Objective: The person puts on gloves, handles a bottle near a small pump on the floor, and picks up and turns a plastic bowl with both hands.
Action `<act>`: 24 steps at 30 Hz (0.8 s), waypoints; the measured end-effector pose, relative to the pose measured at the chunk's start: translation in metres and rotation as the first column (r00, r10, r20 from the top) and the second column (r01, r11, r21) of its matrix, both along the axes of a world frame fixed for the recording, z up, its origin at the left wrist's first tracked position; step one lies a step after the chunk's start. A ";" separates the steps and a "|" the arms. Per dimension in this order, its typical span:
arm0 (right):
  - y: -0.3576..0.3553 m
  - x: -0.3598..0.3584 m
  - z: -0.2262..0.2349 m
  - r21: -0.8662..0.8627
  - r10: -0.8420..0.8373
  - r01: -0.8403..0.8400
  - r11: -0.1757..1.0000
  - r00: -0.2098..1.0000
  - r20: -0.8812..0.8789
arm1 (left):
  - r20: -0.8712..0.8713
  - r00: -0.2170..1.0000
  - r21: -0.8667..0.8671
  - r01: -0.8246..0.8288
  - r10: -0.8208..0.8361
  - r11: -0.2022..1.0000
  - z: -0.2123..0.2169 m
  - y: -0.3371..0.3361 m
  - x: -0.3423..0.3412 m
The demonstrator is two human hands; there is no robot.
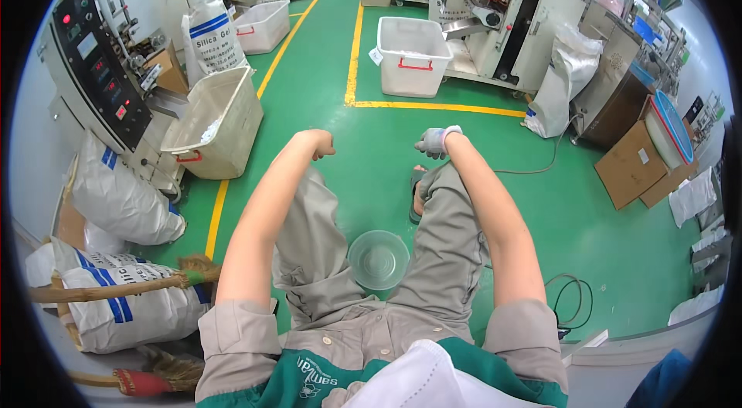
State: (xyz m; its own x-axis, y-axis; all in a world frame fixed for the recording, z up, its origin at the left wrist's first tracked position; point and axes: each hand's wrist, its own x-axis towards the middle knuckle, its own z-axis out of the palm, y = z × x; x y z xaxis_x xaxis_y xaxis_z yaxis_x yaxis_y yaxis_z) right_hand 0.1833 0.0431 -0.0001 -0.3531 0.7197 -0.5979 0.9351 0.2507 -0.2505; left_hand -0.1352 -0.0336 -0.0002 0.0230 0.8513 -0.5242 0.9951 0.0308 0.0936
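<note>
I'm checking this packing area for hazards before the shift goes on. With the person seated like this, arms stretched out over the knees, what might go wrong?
1. The clear round plastic bowl sits on the green floor between the person's legs; a shifted foot might kick or crush it.
2. The black cable looped on the floor by the right side could snag a foot on standing.
3. The straw brooms lie behind the left elbow, near the white sacks, so leaning back risks knocking them.

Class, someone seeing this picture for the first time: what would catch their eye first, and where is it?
Two bare forearms stretch forward at centre, the left hand closed, the right hand in a pale glove. A clear bowl sits between the knees. All around lies bright green floor with yellow lines.
</note>
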 end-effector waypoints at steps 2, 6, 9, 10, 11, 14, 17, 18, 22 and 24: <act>-0.002 -0.002 0.000 0.000 0.013 -0.013 1.000 1.000 -0.002 | 0.003 1.000 -0.003 -0.008 0.008 1.000 0.000 -0.002 -0.002; 0.001 0.000 -0.002 0.006 0.011 -0.011 1.000 1.000 -0.005 | 0.016 1.000 -0.023 -0.007 0.008 1.000 0.002 -0.001 -0.003; 0.002 0.001 -0.003 -0.009 -0.009 0.009 1.000 1.000 -0.008 | 0.016 1.000 -0.023 -0.016 0.016 1.000 0.003 -0.002 0.000; 0.001 0.001 -0.002 -0.007 -0.010 0.010 1.000 1.000 -0.017 | 0.016 1.000 -0.019 -0.025 0.025 1.000 0.004 -0.003 0.000; 0.000 0.001 -0.002 -0.005 -0.011 0.011 1.000 1.000 -0.026 | 0.016 1.000 -0.020 -0.025 0.026 0.999 0.004 -0.003 0.000; 0.001 0.002 0.000 -0.003 -0.011 0.010 1.000 1.000 -0.012 | 0.009 1.000 -0.005 -0.008 0.008 1.000 0.006 -0.002 0.001; -0.004 -0.002 0.003 -0.003 0.003 -0.003 1.000 1.000 -0.022 | 0.001 1.000 -0.009 -0.016 0.016 1.000 0.004 -0.004 -0.002; -0.003 -0.001 0.003 -0.001 0.001 -0.001 1.000 1.000 -0.020 | 0.005 1.000 -0.010 -0.013 0.013 1.000 0.004 -0.003 -0.002; -0.002 0.000 0.002 0.001 0.000 0.000 1.000 1.000 -0.018 | 0.007 1.000 -0.026 0.002 -0.002 1.000 0.003 -0.001 -0.002; -0.002 0.000 0.002 0.000 -0.002 0.002 1.000 1.000 -0.016 | 0.008 1.000 -0.022 0.004 -0.004 1.000 0.002 -0.001 -0.002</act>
